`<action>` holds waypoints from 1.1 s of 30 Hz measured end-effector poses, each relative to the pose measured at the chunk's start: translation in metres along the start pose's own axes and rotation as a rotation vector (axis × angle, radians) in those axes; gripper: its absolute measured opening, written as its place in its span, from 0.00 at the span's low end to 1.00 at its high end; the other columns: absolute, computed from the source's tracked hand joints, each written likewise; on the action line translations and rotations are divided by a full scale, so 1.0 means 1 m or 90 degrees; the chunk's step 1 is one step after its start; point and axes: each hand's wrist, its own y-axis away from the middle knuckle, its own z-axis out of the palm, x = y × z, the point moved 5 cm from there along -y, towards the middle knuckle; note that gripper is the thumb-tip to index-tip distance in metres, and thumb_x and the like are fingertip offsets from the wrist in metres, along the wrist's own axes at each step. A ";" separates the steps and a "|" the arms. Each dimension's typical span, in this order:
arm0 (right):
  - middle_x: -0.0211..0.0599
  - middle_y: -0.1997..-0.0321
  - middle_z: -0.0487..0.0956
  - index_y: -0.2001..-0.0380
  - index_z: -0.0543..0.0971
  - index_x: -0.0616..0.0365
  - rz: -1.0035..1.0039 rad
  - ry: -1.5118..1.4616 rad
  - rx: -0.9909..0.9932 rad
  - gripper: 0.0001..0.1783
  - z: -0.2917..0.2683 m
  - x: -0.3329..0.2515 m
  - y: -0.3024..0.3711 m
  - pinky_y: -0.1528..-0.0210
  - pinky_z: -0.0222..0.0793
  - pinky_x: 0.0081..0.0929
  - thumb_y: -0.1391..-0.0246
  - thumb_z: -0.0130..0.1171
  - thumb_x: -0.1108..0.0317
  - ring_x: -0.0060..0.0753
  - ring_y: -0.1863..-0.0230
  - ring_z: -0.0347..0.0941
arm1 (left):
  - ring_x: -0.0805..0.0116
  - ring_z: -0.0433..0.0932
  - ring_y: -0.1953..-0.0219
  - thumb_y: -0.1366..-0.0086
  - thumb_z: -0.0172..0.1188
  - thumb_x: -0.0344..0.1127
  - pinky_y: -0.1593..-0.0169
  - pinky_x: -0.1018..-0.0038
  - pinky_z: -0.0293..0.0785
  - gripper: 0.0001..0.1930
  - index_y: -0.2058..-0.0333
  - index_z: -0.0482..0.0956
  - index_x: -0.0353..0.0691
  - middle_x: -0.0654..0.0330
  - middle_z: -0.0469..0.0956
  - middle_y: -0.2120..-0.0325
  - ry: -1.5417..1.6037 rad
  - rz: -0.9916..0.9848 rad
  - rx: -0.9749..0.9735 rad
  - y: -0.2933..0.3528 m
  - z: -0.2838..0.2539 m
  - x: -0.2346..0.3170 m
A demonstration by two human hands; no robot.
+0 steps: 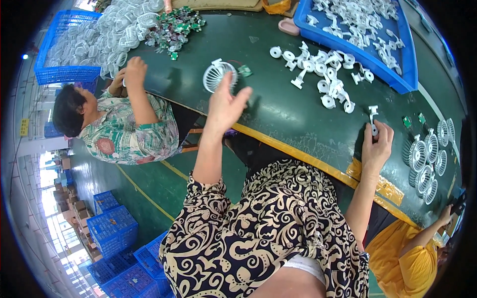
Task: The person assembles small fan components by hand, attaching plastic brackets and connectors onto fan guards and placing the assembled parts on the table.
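Note:
My left hand (226,107) reaches over the table with thumb and fingers apart. Its fingertips overlap the near edge of a round white slatted plastic cage (213,75); whether they touch it I cannot tell. A small green circuit board (244,70) lies beside the cage, joined to it by a thin red wire. At the right, my right hand (377,144) pinches a white plastic stem piece (372,113) with a round end, held close to the tabletop. Farther off lies a loose pile of similar white stem pieces (328,72).
A blue tray (405,74) of white pieces stands at the far right. Assembled white cages (425,154) sit by the right edge. At the far left are a blue crate (64,74), heaped cages (119,35) and circuit boards (174,30). Co-workers sit left (129,119) and right (402,253).

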 end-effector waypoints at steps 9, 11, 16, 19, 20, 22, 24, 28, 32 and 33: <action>0.35 0.56 0.80 0.58 0.83 0.55 0.015 -0.030 -0.014 0.12 -0.001 -0.003 -0.002 0.64 0.75 0.28 0.45 0.70 0.66 0.31 0.68 0.76 | 0.82 0.75 0.67 0.32 0.56 0.23 0.64 0.82 0.71 0.16 0.46 0.80 0.36 0.61 0.83 0.56 0.066 0.244 -0.138 0.036 0.021 0.044; 0.35 0.56 0.80 0.59 0.83 0.55 0.021 -0.032 -0.014 0.12 -0.002 -0.005 -0.002 0.64 0.75 0.27 0.45 0.70 0.66 0.30 0.69 0.76 | 0.78 0.77 0.67 0.37 0.55 0.19 0.61 0.80 0.74 0.20 0.47 0.80 0.39 0.59 0.82 0.53 -0.073 0.282 -0.087 0.034 0.017 0.047; 0.35 0.56 0.80 0.59 0.83 0.55 0.014 -0.022 -0.015 0.12 -0.004 -0.008 -0.001 0.64 0.75 0.27 0.46 0.70 0.67 0.30 0.69 0.76 | 0.66 0.78 0.55 0.46 0.50 0.16 0.54 0.73 0.76 0.29 0.44 0.78 0.42 0.59 0.74 0.40 -0.144 0.385 -0.125 0.031 0.027 0.053; 0.34 0.56 0.80 0.59 0.83 0.56 0.007 -0.014 -0.011 0.12 -0.004 -0.007 -0.001 0.64 0.75 0.27 0.46 0.70 0.67 0.30 0.69 0.76 | 0.52 0.73 0.44 0.53 0.48 0.16 0.45 0.62 0.74 0.38 0.39 0.73 0.45 0.58 0.69 0.35 -0.196 0.455 -0.191 0.032 0.033 0.063; 0.34 0.56 0.80 0.59 0.83 0.56 0.002 -0.020 -0.007 0.12 -0.004 -0.007 -0.001 0.64 0.75 0.27 0.46 0.70 0.67 0.30 0.69 0.75 | 0.50 0.73 0.45 0.52 0.50 0.17 0.43 0.60 0.73 0.37 0.39 0.72 0.45 0.57 0.70 0.35 -0.250 0.455 -0.223 0.032 0.036 0.062; 0.34 0.56 0.80 0.59 0.83 0.56 0.000 -0.024 0.000 0.12 -0.003 -0.006 -0.001 0.64 0.74 0.27 0.46 0.70 0.67 0.29 0.70 0.75 | 0.48 0.73 0.45 0.50 0.52 0.18 0.42 0.58 0.72 0.37 0.38 0.71 0.45 0.56 0.70 0.36 -0.304 0.459 -0.257 0.028 0.040 0.059; 0.34 0.56 0.80 0.58 0.84 0.55 0.009 -0.027 -0.003 0.13 -0.003 -0.004 0.000 0.65 0.74 0.27 0.46 0.71 0.66 0.28 0.70 0.74 | 0.48 0.75 0.48 0.48 0.56 0.22 0.44 0.58 0.74 0.35 0.38 0.70 0.45 0.54 0.74 0.42 -0.353 0.498 -0.176 0.024 0.038 0.055; 0.34 0.57 0.80 0.57 0.84 0.55 0.023 -0.024 -0.012 0.14 -0.005 -0.005 0.000 0.65 0.74 0.26 0.48 0.72 0.66 0.27 0.71 0.74 | 0.54 0.78 0.55 0.45 0.62 0.30 0.53 0.59 0.76 0.30 0.40 0.72 0.44 0.58 0.80 0.61 -0.427 0.404 -0.062 0.021 0.033 0.047; 0.34 0.59 0.79 0.56 0.85 0.54 0.026 -0.039 -0.004 0.16 -0.006 -0.002 0.001 0.65 0.74 0.26 0.49 0.73 0.66 0.24 0.71 0.74 | 0.56 0.80 0.63 0.42 0.66 0.35 0.60 0.59 0.76 0.19 0.51 0.80 0.40 0.60 0.81 0.72 -0.479 0.305 0.032 0.022 0.035 0.035; 0.34 0.59 0.79 0.56 0.85 0.55 0.022 -0.025 -0.003 0.16 -0.007 -0.002 0.000 0.66 0.74 0.26 0.50 0.74 0.67 0.24 0.72 0.73 | 0.56 0.80 0.63 0.42 0.66 0.35 0.60 0.59 0.76 0.19 0.51 0.80 0.40 0.60 0.81 0.72 -0.479 0.306 0.031 0.023 0.037 0.036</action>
